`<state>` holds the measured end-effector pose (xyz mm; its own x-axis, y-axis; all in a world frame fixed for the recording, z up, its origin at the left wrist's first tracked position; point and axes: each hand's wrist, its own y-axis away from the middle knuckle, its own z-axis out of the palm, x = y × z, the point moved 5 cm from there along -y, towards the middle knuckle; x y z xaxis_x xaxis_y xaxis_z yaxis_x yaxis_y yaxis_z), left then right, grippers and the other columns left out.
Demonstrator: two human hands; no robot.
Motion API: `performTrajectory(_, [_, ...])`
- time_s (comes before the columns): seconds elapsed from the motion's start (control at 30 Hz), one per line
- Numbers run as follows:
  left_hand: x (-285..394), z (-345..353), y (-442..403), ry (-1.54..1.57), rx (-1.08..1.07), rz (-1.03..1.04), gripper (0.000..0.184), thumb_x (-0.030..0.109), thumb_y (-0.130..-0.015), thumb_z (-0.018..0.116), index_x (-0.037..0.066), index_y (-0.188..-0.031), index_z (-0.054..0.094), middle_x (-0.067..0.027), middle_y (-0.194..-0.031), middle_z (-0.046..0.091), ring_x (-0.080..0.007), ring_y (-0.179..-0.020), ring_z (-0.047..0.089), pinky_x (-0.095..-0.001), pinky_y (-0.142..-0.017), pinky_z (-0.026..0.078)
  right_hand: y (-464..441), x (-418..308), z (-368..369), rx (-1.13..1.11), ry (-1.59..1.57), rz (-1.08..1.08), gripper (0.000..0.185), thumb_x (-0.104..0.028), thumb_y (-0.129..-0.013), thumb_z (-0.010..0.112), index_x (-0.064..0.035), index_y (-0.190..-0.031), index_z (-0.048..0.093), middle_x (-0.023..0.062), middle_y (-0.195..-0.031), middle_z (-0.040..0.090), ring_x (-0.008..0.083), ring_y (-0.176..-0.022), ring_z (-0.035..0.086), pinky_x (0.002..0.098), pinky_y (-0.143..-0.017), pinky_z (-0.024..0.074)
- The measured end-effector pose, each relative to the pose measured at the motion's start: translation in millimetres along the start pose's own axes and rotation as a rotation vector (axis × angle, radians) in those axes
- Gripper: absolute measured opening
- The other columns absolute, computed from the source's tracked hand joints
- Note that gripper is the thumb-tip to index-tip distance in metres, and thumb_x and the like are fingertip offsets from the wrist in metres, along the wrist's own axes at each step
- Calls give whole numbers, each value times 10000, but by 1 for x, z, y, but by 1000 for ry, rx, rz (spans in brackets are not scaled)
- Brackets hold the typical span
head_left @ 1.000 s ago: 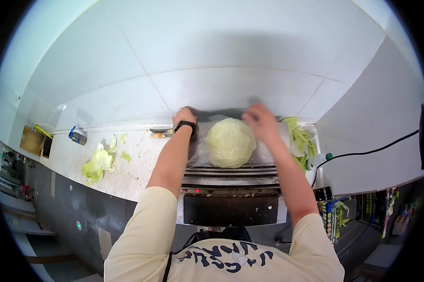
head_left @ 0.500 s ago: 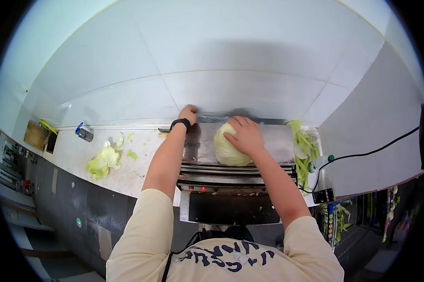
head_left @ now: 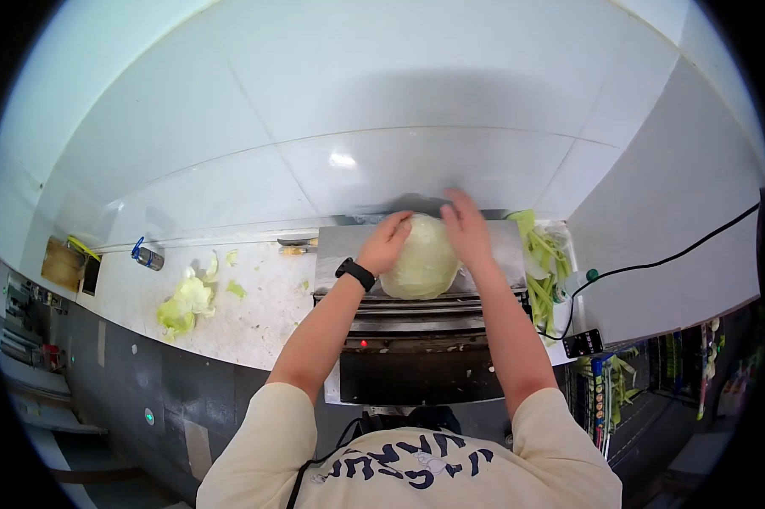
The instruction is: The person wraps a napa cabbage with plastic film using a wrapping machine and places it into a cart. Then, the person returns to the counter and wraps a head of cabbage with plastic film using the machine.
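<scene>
A pale green cabbage point(head_left: 422, 261) rests on the metal top of a wrapping machine point(head_left: 340, 246), with clear film around it. My left hand point(head_left: 387, 243), below a black wristwatch, lies against the cabbage's left side with its fingers together; whether it grips film there is too small to tell. On the right side my right hand point(head_left: 467, 227) is raised at the cabbage's upper edge, fingers apart and slightly blurred, nothing seen in it.
Loose cabbage leaves point(head_left: 186, 304) lie on the white counter point(head_left: 255, 331) at left, with knives point(head_left: 298, 246) and a metal bottle point(head_left: 147, 256) behind. Green trimmings point(head_left: 548, 263), a black cable point(head_left: 654, 265) and a phone point(head_left: 583, 343) are at right.
My left hand has moved from the back left of the machine to the cabbage. My right hand has lifted off the cabbage's top to its right side, and the cabbage now sits more upright.
</scene>
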<state>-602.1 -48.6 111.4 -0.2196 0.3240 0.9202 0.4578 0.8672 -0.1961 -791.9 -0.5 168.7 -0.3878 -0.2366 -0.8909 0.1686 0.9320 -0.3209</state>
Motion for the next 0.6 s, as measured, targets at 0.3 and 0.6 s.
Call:
performTrajectory(0.3, [-17,-19,-4,-240,-87,-544,544,442,-1049,432,0,-1322,594,-218,-1256,646,-341,-1194,600,-384,-1029,441,-4,21,10,-248,346,266,418,-364,-1019,497,-27,-1199,668,185,-1144,692,367,-1097,629,411,-952,484])
performTrajectory(0.6, [11,4,-12,-384,109,13,468,350,-1037,397,-14,-1212,635,-243,-1177,660,-420,-1129,597,-450,-964,471,-39,42,54,-508,173,209,542,-458,-1037,411,-14,-1206,672,215,-1167,685,370,-1117,630,427,-967,466])
